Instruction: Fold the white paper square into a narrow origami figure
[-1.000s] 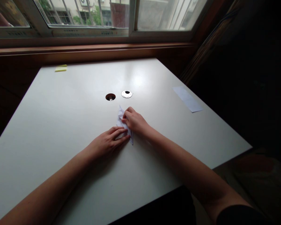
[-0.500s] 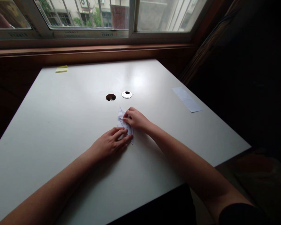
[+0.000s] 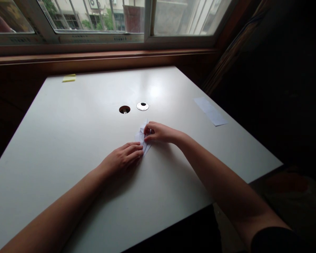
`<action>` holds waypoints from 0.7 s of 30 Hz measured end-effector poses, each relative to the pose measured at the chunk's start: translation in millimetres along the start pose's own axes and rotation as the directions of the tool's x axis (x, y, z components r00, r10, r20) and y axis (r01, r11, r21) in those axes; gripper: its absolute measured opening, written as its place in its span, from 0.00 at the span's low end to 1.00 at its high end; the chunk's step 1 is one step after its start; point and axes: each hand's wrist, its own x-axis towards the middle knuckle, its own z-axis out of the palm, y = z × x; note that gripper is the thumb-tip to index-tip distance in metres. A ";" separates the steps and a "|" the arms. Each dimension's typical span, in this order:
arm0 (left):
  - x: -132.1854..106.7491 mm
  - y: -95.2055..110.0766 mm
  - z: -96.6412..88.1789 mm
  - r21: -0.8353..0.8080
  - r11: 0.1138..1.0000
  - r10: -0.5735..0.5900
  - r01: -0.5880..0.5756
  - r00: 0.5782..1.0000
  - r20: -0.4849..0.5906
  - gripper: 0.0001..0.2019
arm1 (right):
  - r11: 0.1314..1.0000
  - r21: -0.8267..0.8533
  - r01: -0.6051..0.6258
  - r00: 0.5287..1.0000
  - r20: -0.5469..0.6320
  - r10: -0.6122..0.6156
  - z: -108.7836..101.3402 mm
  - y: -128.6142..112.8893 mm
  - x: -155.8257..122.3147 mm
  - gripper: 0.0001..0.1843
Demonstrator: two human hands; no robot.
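Observation:
A folded piece of white paper (image 3: pixel 140 136) lies on the white table (image 3: pixel 94 112), tilted with its pointed top towards the right. My right hand (image 3: pixel 155 132) pinches its right side between thumb and curled fingers. From the lower left, my left hand (image 3: pixel 126 154) rests with its fingers stretched out, the fingertips on the paper's lower left edge. Both hands cover parts of the paper, so the full fold pattern is hidden.
Behind the paper are a round cable hole (image 3: pixel 124 109) in the tabletop and its metal cover ring (image 3: pixel 142 106). A white paper strip (image 3: pixel 210 111) lies near the right edge. Yellow sticky notes (image 3: pixel 68 78) sit at the far left corner, below a window (image 3: pixel 100 15).
The folded paper has turned clockwise, its top point swinging right. My right hand has shifted slightly right with it, and my left fingers have drawn closer together and back a little.

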 end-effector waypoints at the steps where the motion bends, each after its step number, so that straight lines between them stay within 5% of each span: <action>1: 0.1 -0.2 -0.3 -0.014 1.000 -0.013 0.013 1.000 0.002 0.16 | 1.000 0.004 -0.016 1.000 -0.010 0.016 0.2 -1.3 -0.7 0.14; 9: -2.5 -2.5 -0.1 0.010 1.000 -0.025 0.025 0.999 0.030 0.21 | 0.990 0.135 -0.048 0.999 0.025 0.045 0.5 -5.0 -5.6 0.10; 21: 1.5 1.5 -2.8 0.137 0.990 0.037 -0.044 0.998 0.054 0.20 | 0.995 0.014 -0.094 0.989 -0.111 0.095 12.7 -13.6 -3.1 0.09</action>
